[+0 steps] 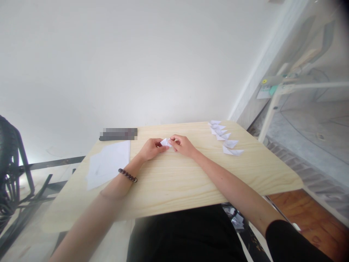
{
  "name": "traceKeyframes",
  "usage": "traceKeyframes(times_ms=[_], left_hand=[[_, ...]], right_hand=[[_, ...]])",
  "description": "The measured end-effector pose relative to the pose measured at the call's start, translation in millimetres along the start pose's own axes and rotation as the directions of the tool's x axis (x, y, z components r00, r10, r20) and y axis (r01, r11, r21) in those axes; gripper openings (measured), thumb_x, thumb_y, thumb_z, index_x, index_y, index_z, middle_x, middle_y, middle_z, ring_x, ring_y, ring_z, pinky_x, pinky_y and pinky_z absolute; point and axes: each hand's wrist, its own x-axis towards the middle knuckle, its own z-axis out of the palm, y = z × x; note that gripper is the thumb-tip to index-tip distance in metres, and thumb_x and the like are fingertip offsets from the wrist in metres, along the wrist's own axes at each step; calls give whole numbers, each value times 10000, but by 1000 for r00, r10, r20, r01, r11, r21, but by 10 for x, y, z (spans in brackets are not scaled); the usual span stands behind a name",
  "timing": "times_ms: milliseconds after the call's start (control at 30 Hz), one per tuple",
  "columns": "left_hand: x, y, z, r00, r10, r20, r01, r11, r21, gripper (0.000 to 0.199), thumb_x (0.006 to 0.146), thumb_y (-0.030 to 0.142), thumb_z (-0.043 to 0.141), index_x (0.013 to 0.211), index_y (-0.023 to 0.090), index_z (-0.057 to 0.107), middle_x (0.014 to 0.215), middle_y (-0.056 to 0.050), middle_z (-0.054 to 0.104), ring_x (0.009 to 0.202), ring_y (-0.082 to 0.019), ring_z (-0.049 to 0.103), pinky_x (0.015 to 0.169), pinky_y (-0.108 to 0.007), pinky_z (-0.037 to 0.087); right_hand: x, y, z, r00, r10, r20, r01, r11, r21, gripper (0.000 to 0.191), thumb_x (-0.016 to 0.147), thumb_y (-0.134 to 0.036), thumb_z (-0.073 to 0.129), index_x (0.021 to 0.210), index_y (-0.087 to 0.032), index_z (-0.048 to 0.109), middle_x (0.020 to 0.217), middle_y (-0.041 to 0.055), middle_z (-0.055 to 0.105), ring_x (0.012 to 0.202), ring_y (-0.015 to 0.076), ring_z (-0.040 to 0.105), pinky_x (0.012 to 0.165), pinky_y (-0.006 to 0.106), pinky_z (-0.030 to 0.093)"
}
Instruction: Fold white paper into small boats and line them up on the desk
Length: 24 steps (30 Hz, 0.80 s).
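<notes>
A small folded white paper [165,142] is held between my two hands above the middle of the wooden table [169,182]. My left hand [152,148] pinches its left side with thumb and fingers. On the right side, the fingers of my right hand [180,144] are closed on the same paper. Several folded white paper shapes [223,136] with pointed ends stand in a row at the table's right. White paper sheets [110,163] lie in a loose pile at the left.
A dark, partly pixelated object [118,134] lies at the table's back left corner. The wall [163,65] rises behind the table. A black chair [16,156] is at the far left, and a white metal frame [272,105] stands at the right.
</notes>
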Motion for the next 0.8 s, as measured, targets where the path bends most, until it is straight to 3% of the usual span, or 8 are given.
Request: traceKeyframes(times_ms=[300, 567, 800], left_hand=[[-2, 57, 60, 993, 100, -65, -101, 995, -13, 366, 678, 415, 570, 912, 133, 569, 828, -52, 613, 700, -144, 555, 623, -253, 426], [-5, 46, 27, 999, 44, -11, -44, 999, 30, 365, 658, 428, 578, 856, 121, 587, 758, -46, 614, 645, -149, 548, 541, -236, 403], [2, 30, 17, 1000, 15, 5, -15, 1000, -17, 372, 629, 428, 607, 834, 119, 585, 736, -45, 610, 623, -140, 537, 528, -235, 403]], right_hand=[[14, 38, 13, 1000, -20, -19, 20, 1000, -15, 259, 794, -394, 408, 745, -157, 502, 612, -24, 510, 436, 57, 476, 454, 179, 365], [7, 26, 5, 1000, 22, -16, -22, 1000, -4, 276, 788, -407, 420, 757, -153, 524, 510, -42, 476, 436, 68, 474, 474, 188, 381], [16, 35, 6, 999, 48, 9, -48, 997, 66, 283, 769, -410, 446, 769, -148, 552, 546, -29, 518, 441, 65, 476, 469, 184, 389]])
